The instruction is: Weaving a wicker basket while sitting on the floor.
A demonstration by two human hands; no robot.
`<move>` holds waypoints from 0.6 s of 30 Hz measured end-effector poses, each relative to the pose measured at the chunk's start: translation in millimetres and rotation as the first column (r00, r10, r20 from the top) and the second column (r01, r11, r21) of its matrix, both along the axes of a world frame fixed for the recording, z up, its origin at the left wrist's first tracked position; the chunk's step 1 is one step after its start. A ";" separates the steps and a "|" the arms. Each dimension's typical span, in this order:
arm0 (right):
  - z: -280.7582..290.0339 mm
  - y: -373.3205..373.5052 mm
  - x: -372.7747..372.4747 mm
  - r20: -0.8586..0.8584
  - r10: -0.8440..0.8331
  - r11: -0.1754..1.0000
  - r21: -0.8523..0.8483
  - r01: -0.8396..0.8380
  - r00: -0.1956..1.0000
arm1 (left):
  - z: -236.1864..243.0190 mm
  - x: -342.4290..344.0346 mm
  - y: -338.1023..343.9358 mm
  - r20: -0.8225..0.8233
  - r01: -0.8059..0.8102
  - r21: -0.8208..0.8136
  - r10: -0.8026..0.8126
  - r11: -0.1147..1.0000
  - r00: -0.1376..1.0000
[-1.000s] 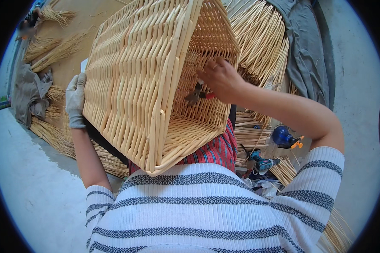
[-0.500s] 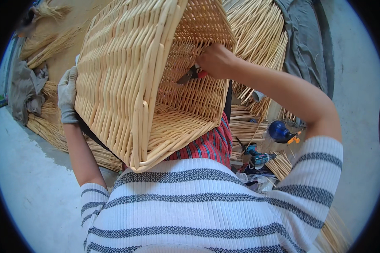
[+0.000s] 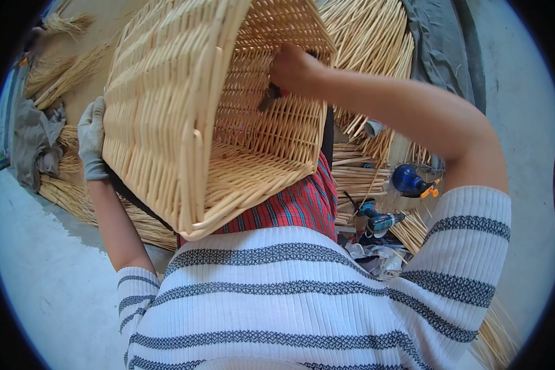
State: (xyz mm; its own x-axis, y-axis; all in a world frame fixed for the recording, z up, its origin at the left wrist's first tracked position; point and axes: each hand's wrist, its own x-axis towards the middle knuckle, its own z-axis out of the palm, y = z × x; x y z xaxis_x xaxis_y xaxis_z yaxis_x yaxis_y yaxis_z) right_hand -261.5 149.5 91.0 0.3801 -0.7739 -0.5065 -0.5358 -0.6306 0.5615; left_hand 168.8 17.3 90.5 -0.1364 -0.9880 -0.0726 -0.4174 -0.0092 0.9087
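Note:
A large woven wicker basket (image 3: 154, 117) lies tilted on its side over my lap, its mouth facing me and to the right. My left hand (image 3: 92, 139), in a pale glove, holds the basket's far left side, with part of the fingers out of sight behind it. Inside the mouth, my bare right hand (image 3: 295, 71) is closed around pruning shears (image 3: 269, 97) with red on the handle. Their dark head points down and left, near the inner woven wall; whether it touches the weave I cannot tell.
Bundles of peeled willow rods (image 3: 370, 43) lie at the far right beside grey cloth (image 3: 441, 55). A blue spray bottle (image 3: 406, 179) and a cordless drill (image 3: 382, 223) are by my right side. More grey cloth (image 3: 34, 142) and straw-coloured rods (image 3: 74, 197) lie on the left.
The basket has shifted slightly left and toward the upper edge. My right hand with the shears has moved up and left, its wrist turned; my left hand has stayed on the basket.

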 end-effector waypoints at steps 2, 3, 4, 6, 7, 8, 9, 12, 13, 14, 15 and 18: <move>12.0 -12.9 -19.7 0.123 -0.124 0.988 0.106 0.112 0.985 | -1.8 7.7 2.2 -0.007 0.001 0.027 -0.001 1.000 1.000; 14.2 -12.7 -23.2 0.127 -0.124 0.988 0.103 0.111 0.984 | -2.6 10.4 1.7 -0.012 -0.006 0.053 0.007 0.999 1.000; 15.7 -10.9 -26.2 0.143 -0.194 0.981 0.009 0.195 0.971 | -4.4 10.0 -2.3 -0.007 -0.007 0.050 0.007 0.999 1.000; 26.7 0.4 -19.1 0.342 -0.359 0.927 0.027 0.373 0.868 | -2.6 12.9 -0.8 0.019 0.012 0.018 -0.012 1.000 1.000; 22.0 0.4 -8.3 0.358 -0.354 0.930 0.034 0.367 0.864 | -2.9 16.0 2.1 0.038 0.006 0.018 -0.007 1.000 0.999; 18.1 -2.7 4.2 0.385 -0.459 0.885 0.118 0.450 0.801 | -4.0 14.8 1.0 0.050 -0.018 0.021 0.017 1.000 0.999; 13.4 -3.7 12.1 0.392 -0.562 0.825 0.201 0.529 0.728 | -3.1 8.3 1.0 0.052 -0.036 0.024 0.034 0.999 0.998; -28.0 -7.9 50.4 0.540 -0.401 0.910 0.143 0.390 0.740 | 1.3 2.8 -1.7 0.106 -0.021 0.001 0.021 1.000 0.994; -47.1 -8.1 63.1 0.547 -0.401 0.909 0.141 0.392 0.734 | 1.1 2.8 -3.2 0.062 -0.024 0.017 0.023 1.000 0.998; -70.5 -8.6 76.6 0.563 -0.258 0.953 0.012 0.304 0.785 | 0.8 3.2 -5.0 0.072 -0.026 0.010 0.025 1.000 0.997; -85.0 -11.3 88.8 0.558 -0.104 0.972 -0.119 0.203 0.823 | -0.1 5.5 -6.0 0.080 -0.012 0.004 0.012 1.000 0.997; -88.8 -7.8 116.7 0.462 -0.026 0.989 -0.119 0.091 0.886 | -0.1 11.6 -4.1 0.098 0.001 0.006 -0.002 1.000 0.995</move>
State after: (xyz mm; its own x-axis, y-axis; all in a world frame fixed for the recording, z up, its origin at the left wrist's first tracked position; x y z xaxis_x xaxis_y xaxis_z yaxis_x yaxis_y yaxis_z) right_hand -144.8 141.7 2.2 0.4959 -0.8501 -0.1773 -0.7874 -0.5263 0.3210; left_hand 180.4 13.2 90.4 -0.1298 -0.9873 -0.0912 -0.5043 -0.0134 0.8634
